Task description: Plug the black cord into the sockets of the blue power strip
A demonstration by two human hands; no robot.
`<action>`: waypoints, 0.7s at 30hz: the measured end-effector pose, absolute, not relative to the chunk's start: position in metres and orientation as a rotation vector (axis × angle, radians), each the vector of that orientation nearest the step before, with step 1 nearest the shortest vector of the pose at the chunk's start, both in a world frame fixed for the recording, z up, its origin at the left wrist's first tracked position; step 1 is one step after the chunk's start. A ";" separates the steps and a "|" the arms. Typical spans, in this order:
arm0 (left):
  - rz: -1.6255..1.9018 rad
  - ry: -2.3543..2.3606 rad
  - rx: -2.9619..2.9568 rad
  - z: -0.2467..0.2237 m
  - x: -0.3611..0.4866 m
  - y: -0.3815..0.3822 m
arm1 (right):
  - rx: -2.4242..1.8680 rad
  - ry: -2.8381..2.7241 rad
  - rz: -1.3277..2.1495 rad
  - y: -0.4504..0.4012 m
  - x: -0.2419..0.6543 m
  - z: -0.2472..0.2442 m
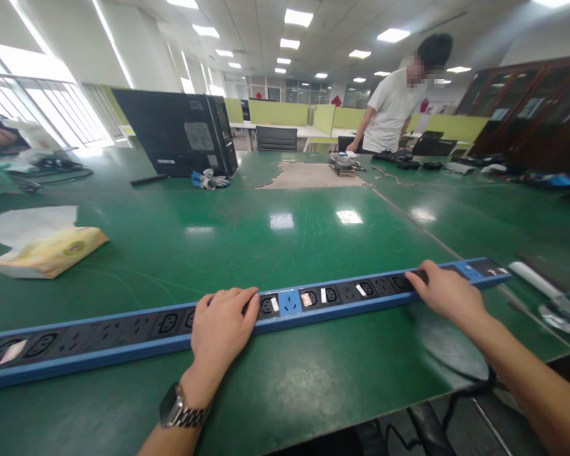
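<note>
A long blue power strip [291,303] with black socket faces lies across the green table [247,244], running past the left edge of view. Several small white and pinkish stickers mark its sockets. My left hand [223,323], below a wrist with a watch [173,405], is wrapped over the strip near the middle, its fingertips hidden behind the far side. Farther right, my right hand [449,291] grips the strip close to its right end, fingers over the far edge and thumb on top.
A tissue pack [52,250] lies left; behind stand a black computer case [180,133] and blue-white gloves [209,180]. A person in a white shirt [389,111] is across the table near small parts [346,164]. A clear-wrapped item [563,316] sits right.
</note>
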State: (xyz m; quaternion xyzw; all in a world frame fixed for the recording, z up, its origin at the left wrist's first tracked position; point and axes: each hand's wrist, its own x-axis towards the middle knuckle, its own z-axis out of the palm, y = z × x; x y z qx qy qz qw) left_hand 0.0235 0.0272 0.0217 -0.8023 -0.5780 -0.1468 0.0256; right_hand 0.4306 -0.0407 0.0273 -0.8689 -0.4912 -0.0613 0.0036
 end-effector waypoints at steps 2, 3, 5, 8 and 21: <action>-0.461 -1.792 -2.481 0.022 0.024 0.027 | -2.700 -1.515 -0.171 -0.045 0.427 0.024; -0.462 -1.797 -2.479 0.023 0.024 0.027 | -2.640 -1.521 -0.140 -0.048 0.429 0.025; -0.464 -1.804 -2.472 0.023 0.025 0.027 | -2.485 -1.453 -0.132 -0.055 0.440 0.034; -0.469 -1.800 -2.472 0.025 0.025 0.025 | -2.379 -1.143 -0.288 -0.065 0.474 0.064; -0.434 -1.808 -2.471 0.029 0.024 0.024 | -2.604 -1.321 0.032 -0.050 0.564 0.047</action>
